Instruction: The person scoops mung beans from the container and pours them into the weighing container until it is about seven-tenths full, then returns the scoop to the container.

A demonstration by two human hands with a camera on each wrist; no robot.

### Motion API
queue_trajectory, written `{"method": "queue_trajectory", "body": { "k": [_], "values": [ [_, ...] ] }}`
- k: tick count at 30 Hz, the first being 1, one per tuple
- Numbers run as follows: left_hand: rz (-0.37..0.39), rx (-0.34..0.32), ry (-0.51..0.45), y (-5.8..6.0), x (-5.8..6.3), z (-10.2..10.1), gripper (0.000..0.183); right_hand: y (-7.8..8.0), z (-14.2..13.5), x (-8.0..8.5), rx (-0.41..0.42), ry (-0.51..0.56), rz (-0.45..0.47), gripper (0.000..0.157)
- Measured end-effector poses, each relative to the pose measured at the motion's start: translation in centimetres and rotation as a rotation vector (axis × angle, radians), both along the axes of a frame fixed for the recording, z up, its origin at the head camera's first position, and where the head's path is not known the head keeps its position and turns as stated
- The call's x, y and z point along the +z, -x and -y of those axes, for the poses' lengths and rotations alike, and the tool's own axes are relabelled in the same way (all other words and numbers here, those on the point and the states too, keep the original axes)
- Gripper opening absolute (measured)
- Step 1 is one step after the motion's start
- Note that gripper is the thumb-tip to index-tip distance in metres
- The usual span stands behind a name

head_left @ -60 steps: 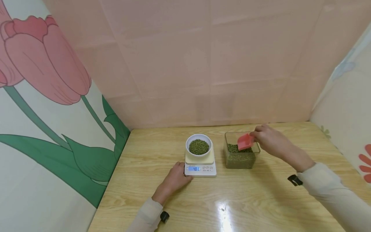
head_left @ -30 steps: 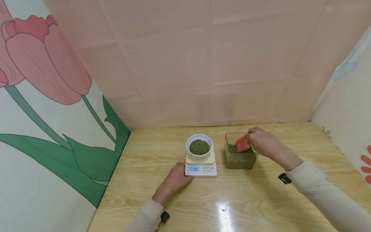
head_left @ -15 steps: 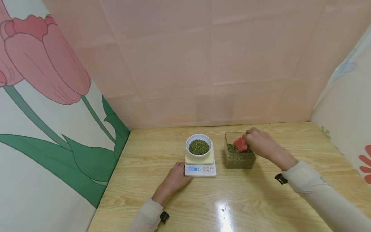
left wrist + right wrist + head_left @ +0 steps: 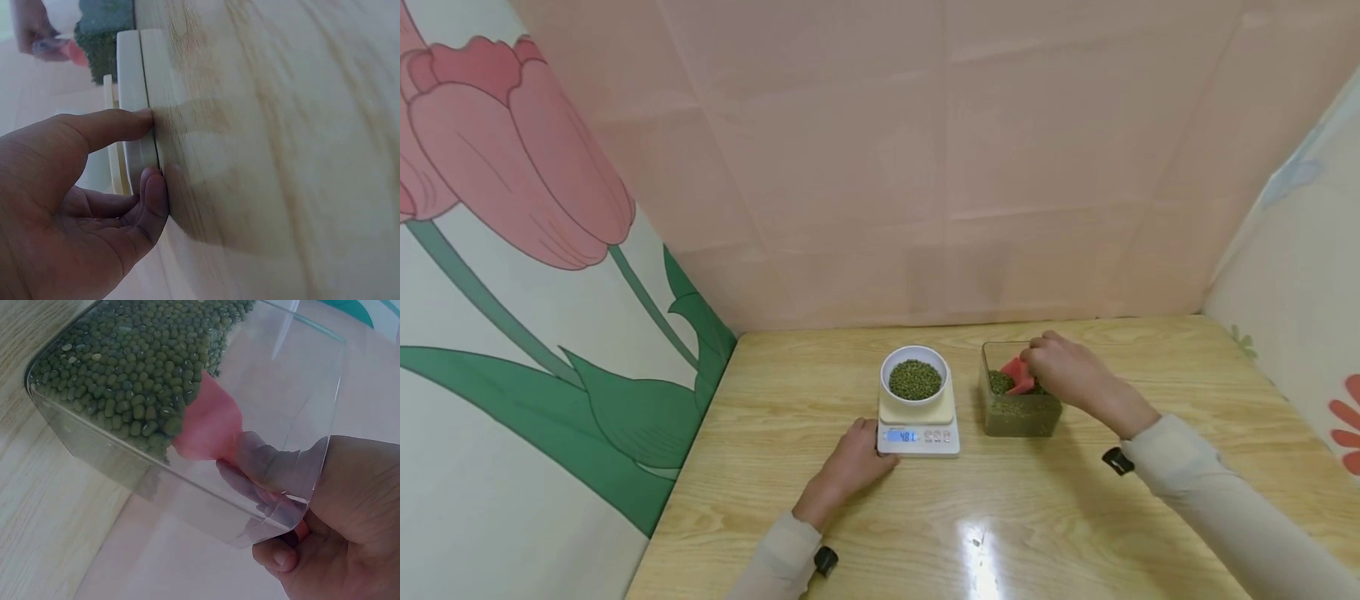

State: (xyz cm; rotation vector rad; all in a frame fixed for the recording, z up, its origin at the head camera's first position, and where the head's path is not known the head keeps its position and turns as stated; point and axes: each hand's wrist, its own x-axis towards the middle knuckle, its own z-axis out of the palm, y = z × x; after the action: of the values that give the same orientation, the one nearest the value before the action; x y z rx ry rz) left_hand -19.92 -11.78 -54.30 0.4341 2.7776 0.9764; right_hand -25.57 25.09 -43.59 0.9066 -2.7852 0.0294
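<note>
My left hand grips the lower left corner of a white kitchen scale. In the left wrist view, its thumb and curled fingers press against the low edge of the scale, close to the tabletop. A white bowl of mung beans sits on the scale's cream platform; the display seems to read 481. To the right, my right hand holds a red scoop by its handle inside a clear plastic container. In the right wrist view, the scoop's front edge is sunk into the beans.
Everything stands on a wood-grain table. A pink sheet hangs behind it, with a tulip-printed panel on the left and a pale flowered panel on the right. Black straps are on both wrists.
My right hand has moved left and down with the scoop, from above the container's beans into them. My left hand, the scale and its reading stay the same.
</note>
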Motion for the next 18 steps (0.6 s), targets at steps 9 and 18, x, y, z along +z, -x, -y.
{"method": "queue_trajectory", "body": {
  "k": [9,18],
  "values": [
    [0.005,-0.011,-0.005,0.06,-0.02,-0.03,0.048,0.14,0.21,-0.02,0.005,-0.015,-0.001,0.019],
    [0.006,-0.013,-0.003,0.07,-0.13,-0.02,0.049,0.37,0.14,-0.12,0.008,-0.013,0.020,0.020]
  ]
}}
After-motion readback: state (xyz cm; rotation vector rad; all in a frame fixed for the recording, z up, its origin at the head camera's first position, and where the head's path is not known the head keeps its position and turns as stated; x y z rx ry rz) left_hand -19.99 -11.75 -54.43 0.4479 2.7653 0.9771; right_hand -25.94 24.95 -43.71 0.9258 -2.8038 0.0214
